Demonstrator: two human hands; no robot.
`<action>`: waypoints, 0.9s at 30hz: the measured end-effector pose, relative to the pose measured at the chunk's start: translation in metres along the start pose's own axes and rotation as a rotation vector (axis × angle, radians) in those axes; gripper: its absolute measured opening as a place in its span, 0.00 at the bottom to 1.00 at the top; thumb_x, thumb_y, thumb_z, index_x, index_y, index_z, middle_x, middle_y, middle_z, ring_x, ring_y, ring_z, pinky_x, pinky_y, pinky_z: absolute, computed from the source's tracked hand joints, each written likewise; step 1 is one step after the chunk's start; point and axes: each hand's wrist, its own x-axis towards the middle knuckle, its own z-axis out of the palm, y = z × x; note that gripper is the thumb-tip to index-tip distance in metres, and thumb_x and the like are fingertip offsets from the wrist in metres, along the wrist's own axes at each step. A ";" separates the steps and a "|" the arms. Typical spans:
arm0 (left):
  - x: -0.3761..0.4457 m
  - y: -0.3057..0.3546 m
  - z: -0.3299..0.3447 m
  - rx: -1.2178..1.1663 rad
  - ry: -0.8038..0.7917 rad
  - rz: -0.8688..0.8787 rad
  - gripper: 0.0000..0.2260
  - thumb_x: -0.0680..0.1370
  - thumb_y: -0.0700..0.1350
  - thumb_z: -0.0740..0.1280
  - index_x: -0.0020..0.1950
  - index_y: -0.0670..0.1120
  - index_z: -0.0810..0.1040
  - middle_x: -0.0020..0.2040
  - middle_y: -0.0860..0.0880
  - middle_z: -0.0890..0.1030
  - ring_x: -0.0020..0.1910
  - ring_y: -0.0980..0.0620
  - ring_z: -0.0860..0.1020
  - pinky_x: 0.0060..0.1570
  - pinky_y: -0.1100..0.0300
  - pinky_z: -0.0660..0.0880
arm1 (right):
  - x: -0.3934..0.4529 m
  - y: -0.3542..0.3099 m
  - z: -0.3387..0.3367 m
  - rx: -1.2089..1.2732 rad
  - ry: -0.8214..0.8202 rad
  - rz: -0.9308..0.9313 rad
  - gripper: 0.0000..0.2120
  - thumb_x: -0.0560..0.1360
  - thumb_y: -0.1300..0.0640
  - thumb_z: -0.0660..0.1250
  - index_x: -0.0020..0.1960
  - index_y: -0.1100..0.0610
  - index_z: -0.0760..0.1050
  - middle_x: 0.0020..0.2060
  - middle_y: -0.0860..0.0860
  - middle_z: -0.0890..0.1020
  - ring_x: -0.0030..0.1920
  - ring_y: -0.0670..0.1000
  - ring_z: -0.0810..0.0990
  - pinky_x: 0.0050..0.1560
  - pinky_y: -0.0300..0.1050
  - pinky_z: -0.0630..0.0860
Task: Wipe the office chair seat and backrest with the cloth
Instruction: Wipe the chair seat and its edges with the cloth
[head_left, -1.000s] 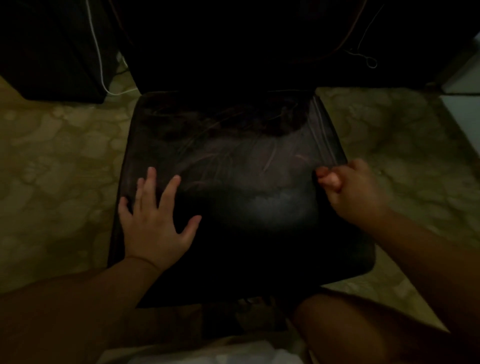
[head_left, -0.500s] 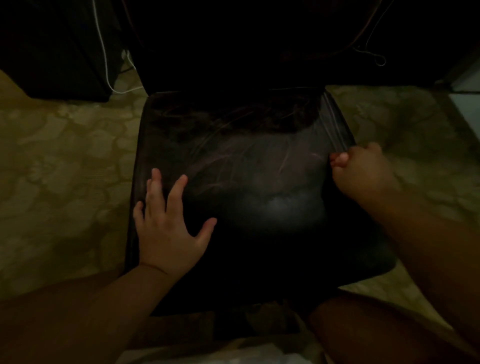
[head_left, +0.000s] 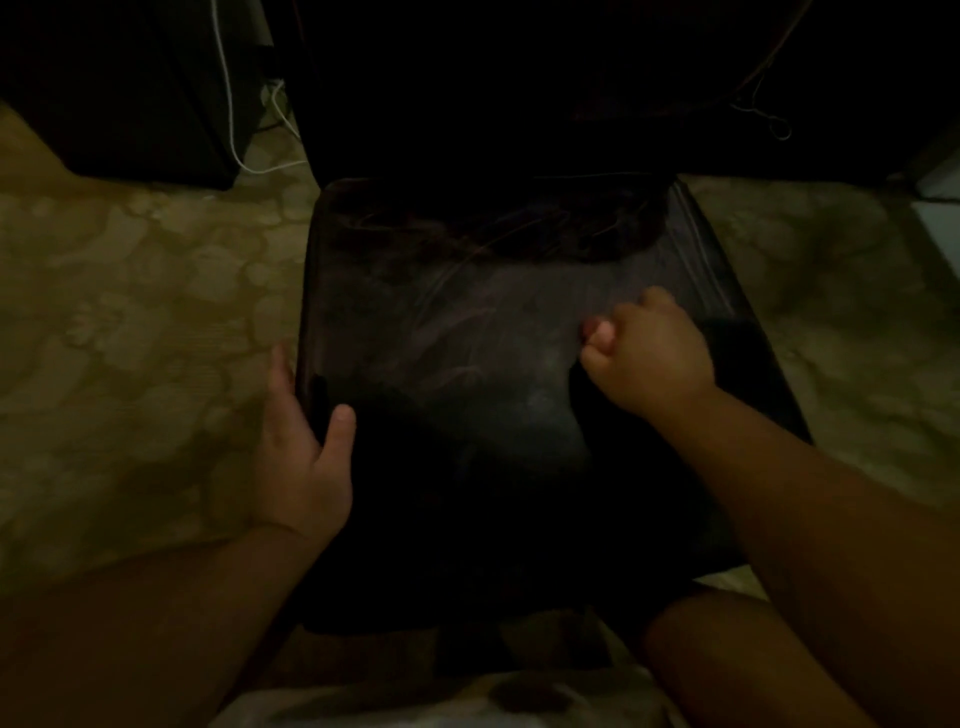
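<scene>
Gripping the seat's (head_left: 493, 338) left edge, the left hand (head_left: 304, 441) has its thumb on top and fingers round the rim. Right hand (head_left: 649, 353) is fisted mid-seat (presumably on a dark cloth; none can be made out in this light). Judged step: wiping the seat. Next, firm strokes rearward, then the backrest (head_left: 493, 93). Count: one chair, two hands, one white cable (head_left: 228, 119).

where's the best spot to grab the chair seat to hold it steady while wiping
The chair seat is a flat slab with rounded side edges, so grip an edge from the side. The left hand does so on the left edge, thumb on top, fingers down the side. The right hand is fisted over the seat's right half.
</scene>
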 end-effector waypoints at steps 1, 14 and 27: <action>-0.004 0.001 0.001 -0.024 0.019 0.000 0.38 0.80 0.60 0.59 0.86 0.55 0.47 0.82 0.57 0.61 0.77 0.57 0.63 0.75 0.55 0.61 | -0.015 -0.010 -0.003 0.016 -0.053 -0.096 0.12 0.73 0.45 0.72 0.44 0.55 0.79 0.48 0.57 0.76 0.44 0.61 0.79 0.44 0.47 0.73; -0.015 0.001 0.006 -0.028 0.006 0.003 0.42 0.74 0.60 0.65 0.86 0.55 0.52 0.82 0.49 0.62 0.80 0.47 0.64 0.77 0.43 0.65 | -0.021 -0.075 0.009 0.042 -0.106 -0.253 0.13 0.73 0.46 0.67 0.45 0.56 0.79 0.47 0.58 0.77 0.45 0.62 0.80 0.44 0.48 0.76; -0.012 0.000 0.006 -0.063 0.019 -0.006 0.42 0.74 0.59 0.67 0.85 0.53 0.54 0.81 0.50 0.65 0.78 0.51 0.66 0.75 0.44 0.68 | -0.019 -0.105 0.010 -0.001 -0.217 -0.477 0.11 0.71 0.47 0.72 0.46 0.55 0.78 0.48 0.55 0.76 0.45 0.59 0.79 0.43 0.44 0.71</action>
